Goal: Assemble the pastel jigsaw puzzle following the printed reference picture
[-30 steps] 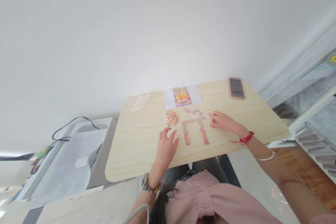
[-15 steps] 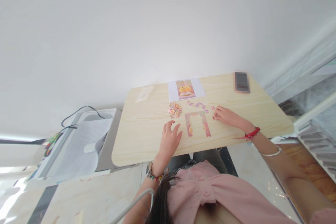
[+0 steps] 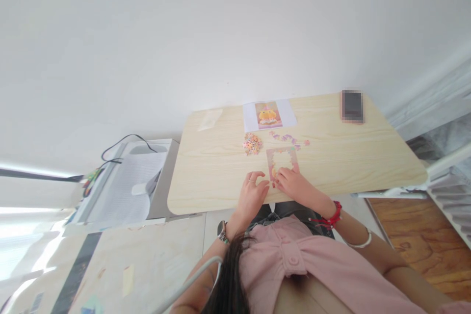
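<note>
A partly joined jigsaw puzzle border (image 3: 270, 159) lies on the table, pink with floral edging and open in the middle. My right hand (image 3: 298, 187) reaches over its lower part, fingers pinched together at the bottom of the left side around a small reddish puzzle piece (image 3: 273, 185). This hand hides the lower right side. Just left of the border, my left hand (image 3: 252, 195) hovers with fingers curved and apart, holding nothing. Beyond them are a heap of loose puzzle pieces (image 3: 252, 144) and a line of purple pieces (image 3: 287, 138), with a single pink piece (image 3: 307, 143) beside it.
A printed reference picture (image 3: 268, 115) on white paper lies at the table's back, near the wall. A blurred dark phone-like object (image 3: 352, 107) lies at the back right, a clear plastic sheet (image 3: 210, 119) at the back left. Left of the table (image 3: 206, 171) stands a grey-white cabinet (image 3: 162, 176) with a cable.
My right hand has moved left and toward me, from beside the pink piece to the lower border. My left hand stays close to the border's left side. The view has shifted slightly.
</note>
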A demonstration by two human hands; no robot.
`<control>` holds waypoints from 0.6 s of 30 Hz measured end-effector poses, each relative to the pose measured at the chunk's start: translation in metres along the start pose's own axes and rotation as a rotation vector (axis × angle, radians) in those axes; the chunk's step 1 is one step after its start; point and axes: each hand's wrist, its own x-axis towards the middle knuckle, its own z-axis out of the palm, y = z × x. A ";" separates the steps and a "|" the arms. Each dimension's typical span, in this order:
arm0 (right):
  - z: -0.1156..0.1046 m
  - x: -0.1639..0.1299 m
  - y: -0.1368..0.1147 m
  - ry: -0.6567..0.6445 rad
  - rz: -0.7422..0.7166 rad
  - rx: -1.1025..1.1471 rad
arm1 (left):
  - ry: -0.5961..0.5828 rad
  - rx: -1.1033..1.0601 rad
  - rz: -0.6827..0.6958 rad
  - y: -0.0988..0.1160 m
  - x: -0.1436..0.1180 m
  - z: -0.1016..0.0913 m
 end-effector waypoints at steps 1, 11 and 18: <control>0.003 0.000 -0.001 -0.001 0.011 -0.008 | -0.004 -0.006 0.003 0.001 0.000 0.000; 0.007 0.003 -0.002 0.012 0.082 0.029 | -0.034 0.003 0.023 0.004 -0.004 0.004; 0.007 0.003 -0.003 0.020 0.088 0.050 | -0.059 0.037 0.041 0.004 -0.004 0.004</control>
